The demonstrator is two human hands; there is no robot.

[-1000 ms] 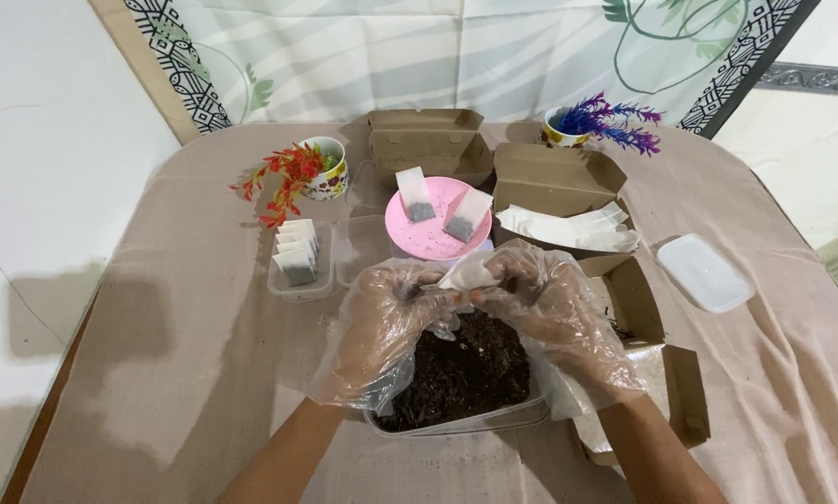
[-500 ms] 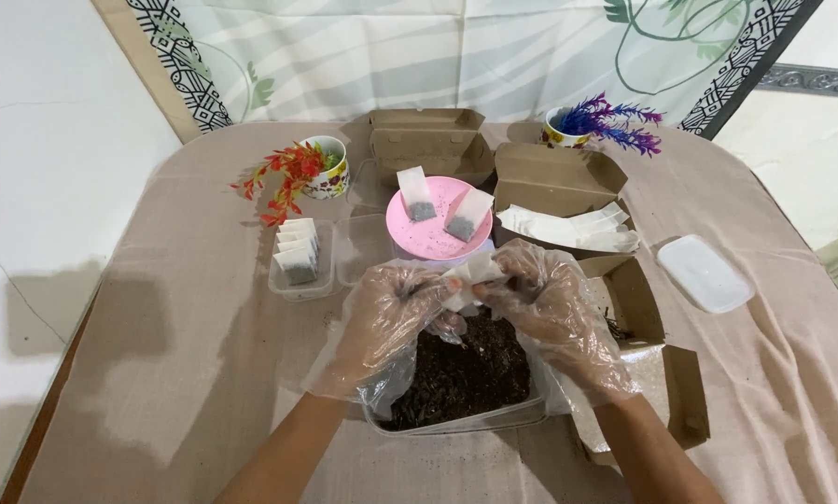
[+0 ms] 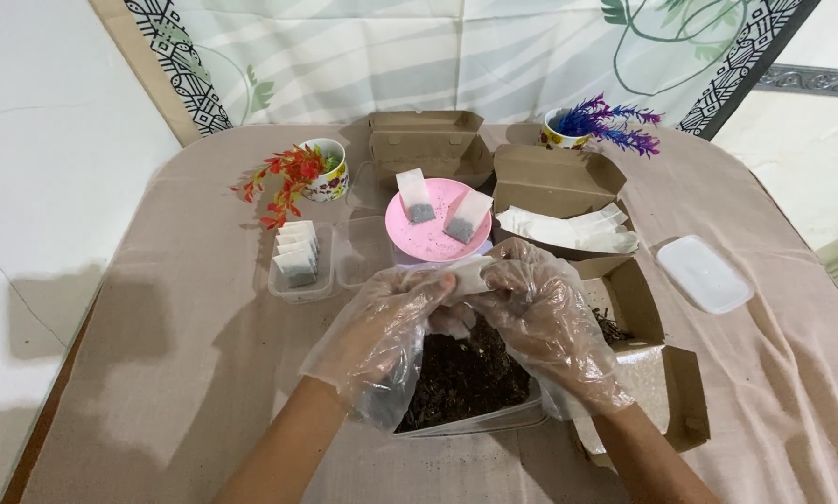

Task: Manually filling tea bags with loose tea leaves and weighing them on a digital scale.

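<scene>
Both gloved hands, the left hand point(image 3: 391, 327) and the right hand point(image 3: 540, 317), pinch a small white sachet point(image 3: 466, 273) between their fingertips, above the clear tub of dark loose tea point(image 3: 461, 383). Since a moment ago the hands have risen slightly and drawn closer together. Beyond them sit a pink plate point(image 3: 433, 224) with two filled sachets and open cardboard boxes point(image 3: 554, 187), on a beige tablecloth point(image 3: 176, 327) before a patterned curtain point(image 3: 391, 56).

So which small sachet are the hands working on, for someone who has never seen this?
Start at the clear tub of dark soil nearest the camera. Above its far edge, both gloved hands pinch one small white paper sachet; unlike the others, it lies on no plate or tray.
</scene>
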